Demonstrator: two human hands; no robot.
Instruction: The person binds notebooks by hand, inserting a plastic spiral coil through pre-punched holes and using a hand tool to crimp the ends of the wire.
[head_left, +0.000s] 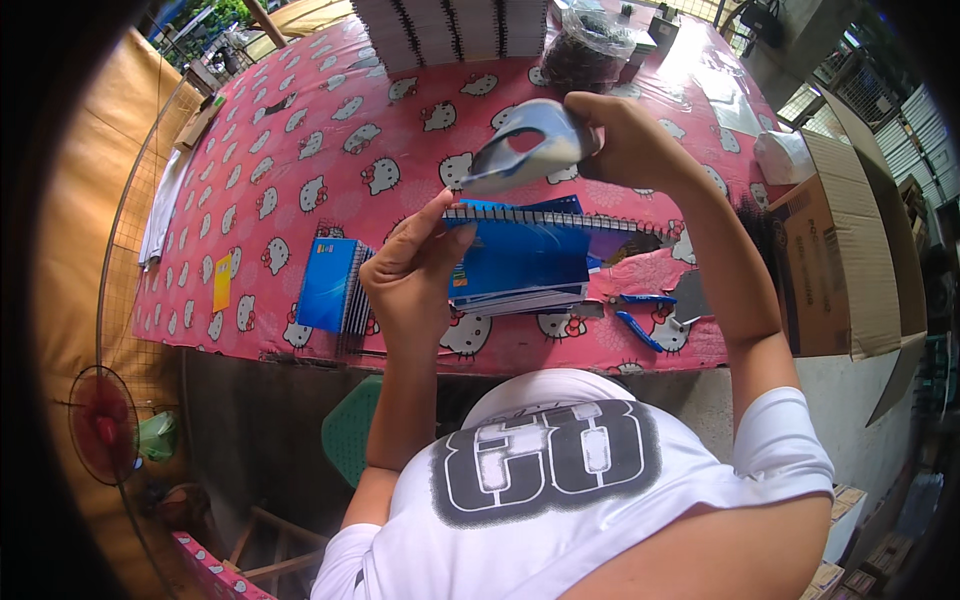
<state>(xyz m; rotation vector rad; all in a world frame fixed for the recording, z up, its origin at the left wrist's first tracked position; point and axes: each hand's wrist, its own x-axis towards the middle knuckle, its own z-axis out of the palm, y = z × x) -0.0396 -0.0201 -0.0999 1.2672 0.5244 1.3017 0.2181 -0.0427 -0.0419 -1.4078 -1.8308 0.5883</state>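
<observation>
My left hand [408, 268] pinches the left end of a blue spiral notebook [530, 250] between thumb and fingers. The notebook's dark wire coil [560, 216] runs along its upper edge and reaches out to the right. Raised above it, my right hand [630, 140] is closed on a white and bluish object [535, 148] with an oval opening; motion blur hides its exact kind. Loose notebook pages or more notebooks show under the blue cover. Pliers with blue handles [640, 330] lie on the table to the right.
A stack of blue spiral notebooks [330, 285] sits left, beyond it a yellow card [221, 284]. At the back are a tall spiral-bound stack [450, 35] and a plastic-wrapped dark bundle [588, 52]. An opened cardboard box [830, 250] stands right; a green stool [350, 430] is below the table edge.
</observation>
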